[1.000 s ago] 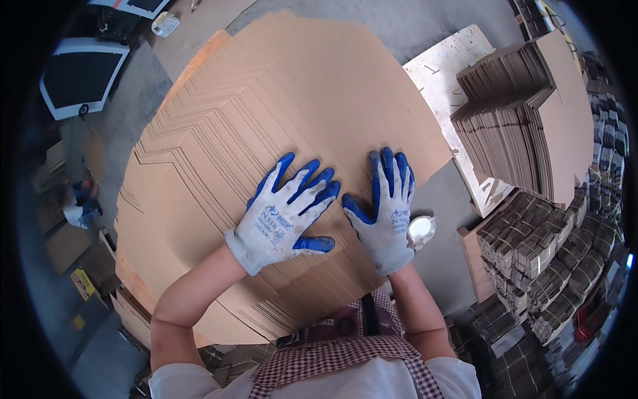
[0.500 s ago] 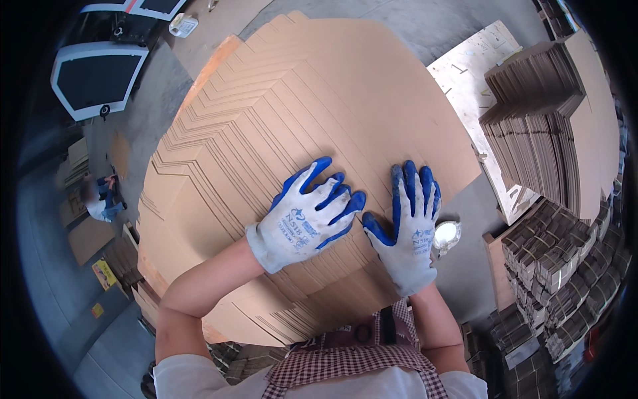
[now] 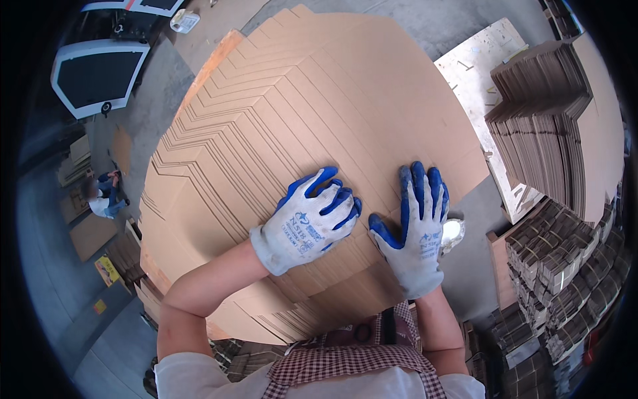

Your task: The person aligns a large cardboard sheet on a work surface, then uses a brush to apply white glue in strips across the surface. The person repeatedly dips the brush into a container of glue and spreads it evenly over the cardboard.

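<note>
A wide stack of brown cardboard sheets [image 3: 392,86], fanned out in overlapping layers with stepped edges, lies in front of me. Both my hands wear white gloves with blue-coated fingers. My left hand [image 3: 308,219] rests on the middle of the fanned sheets, its fingers loosely bent and slightly apart, gripping nothing that I can see. Flat on the sheets to its right lies my right hand [image 3: 417,229], near the stack's right edge, fingers stretched forward and thumb spread out.
At right, another cardboard stack [image 3: 541,139] stands on a pale board [image 3: 468,66]. Strapped bundles of cardboard pieces [image 3: 555,249] are piled below it. A white jug [image 3: 185,21] stands on the floor at far left. Another person [image 3: 105,195] is at the left, near flat cardboard.
My left hand has shifted slightly down, its fingers curling more. My right hand has slid a little to the right, still flat. The view has shifted slightly.
</note>
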The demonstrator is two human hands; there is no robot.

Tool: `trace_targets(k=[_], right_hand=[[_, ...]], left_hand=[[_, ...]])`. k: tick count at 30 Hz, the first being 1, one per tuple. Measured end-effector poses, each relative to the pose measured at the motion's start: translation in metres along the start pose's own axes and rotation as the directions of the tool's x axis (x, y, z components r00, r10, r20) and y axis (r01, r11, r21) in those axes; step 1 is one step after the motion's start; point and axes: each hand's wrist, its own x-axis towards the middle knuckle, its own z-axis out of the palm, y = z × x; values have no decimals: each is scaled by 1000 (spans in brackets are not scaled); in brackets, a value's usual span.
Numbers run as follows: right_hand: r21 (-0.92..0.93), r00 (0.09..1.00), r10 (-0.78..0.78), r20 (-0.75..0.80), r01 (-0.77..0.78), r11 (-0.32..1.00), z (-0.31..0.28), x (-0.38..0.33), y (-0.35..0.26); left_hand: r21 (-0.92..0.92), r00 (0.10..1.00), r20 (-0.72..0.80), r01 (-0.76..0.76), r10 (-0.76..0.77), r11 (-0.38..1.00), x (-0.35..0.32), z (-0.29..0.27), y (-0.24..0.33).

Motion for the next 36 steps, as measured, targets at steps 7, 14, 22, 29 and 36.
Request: trace_targets(k=[7,14,22,29,36], right_hand=[[-3,999,21,24,-21,1000,-3,1,2],[12,1000,8,-3,-8,1000,1,0,7],[23,1000,27,11,-28,999,-1,-1,3],[15,1000,29,-2,-29,999,1,-1,3],[19,999,32,4,-32,999,0,-2,4]], left_hand=[[-21,993,-94,63,-65,998,10,-8,2],[64,1000,2,6,-7,998,21,-8,-11],[50,1000,24,-14,13,999,17,-4,-13],[28,1000,-7,-24,24,999,16,-3,-14],[29,1000,10,-18,18,999,16,-7,-12]])
